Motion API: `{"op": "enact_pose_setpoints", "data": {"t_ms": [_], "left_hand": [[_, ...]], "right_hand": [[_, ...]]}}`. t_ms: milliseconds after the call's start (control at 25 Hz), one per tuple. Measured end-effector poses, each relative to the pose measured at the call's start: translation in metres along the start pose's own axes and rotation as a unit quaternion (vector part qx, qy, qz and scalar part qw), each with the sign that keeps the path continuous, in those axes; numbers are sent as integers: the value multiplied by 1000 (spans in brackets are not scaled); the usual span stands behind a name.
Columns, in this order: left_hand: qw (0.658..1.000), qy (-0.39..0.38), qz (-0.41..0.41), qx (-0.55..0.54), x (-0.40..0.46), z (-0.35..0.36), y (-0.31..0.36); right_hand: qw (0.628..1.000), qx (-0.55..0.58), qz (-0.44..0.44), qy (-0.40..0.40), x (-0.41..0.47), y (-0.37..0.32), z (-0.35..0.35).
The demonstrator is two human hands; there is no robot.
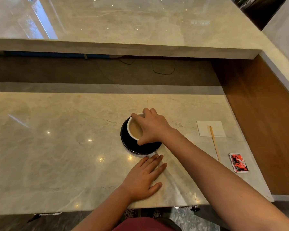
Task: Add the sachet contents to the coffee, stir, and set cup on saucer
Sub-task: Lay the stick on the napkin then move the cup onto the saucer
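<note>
A white-lined cup (133, 129) of pale milky coffee stands on a black saucer (132, 148) in the middle of the marble counter. My right hand (152, 127) grips the cup from above, fingers over its far rim and thumb at its near side. Flat on the counter just in front of the saucer lies my left hand (144, 176), fingers spread, holding nothing. A red sachet (238, 163) lies at the right near the counter's edge. A wooden stir stick (214, 143) rests to the right, its far end on a white napkin (210, 128).
The marble counter (57, 147) ends at a wooden side panel (265, 122) on the right. A raised marble ledge (123, 47) runs across the back, with a dark recess and a thin cable (163, 70) beneath it.
</note>
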State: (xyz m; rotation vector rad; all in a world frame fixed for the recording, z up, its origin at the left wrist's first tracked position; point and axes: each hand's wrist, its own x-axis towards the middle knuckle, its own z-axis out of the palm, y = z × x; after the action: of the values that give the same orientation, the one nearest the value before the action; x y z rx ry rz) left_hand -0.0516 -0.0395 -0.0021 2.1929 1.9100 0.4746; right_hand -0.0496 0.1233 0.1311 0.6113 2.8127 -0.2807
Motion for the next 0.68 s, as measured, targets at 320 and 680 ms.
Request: {"op": "enact_pose_setpoints", "data": {"t_ms": [320,680], "left_hand": [[1000,1,-1,-4,1,-1,-1],[1000,-9,-6,14,1,-1,1]], "right_hand": [[1000,-5,7,-11,-4,-2,0],[1000,17,12,-12,-11,-2,4]]}}
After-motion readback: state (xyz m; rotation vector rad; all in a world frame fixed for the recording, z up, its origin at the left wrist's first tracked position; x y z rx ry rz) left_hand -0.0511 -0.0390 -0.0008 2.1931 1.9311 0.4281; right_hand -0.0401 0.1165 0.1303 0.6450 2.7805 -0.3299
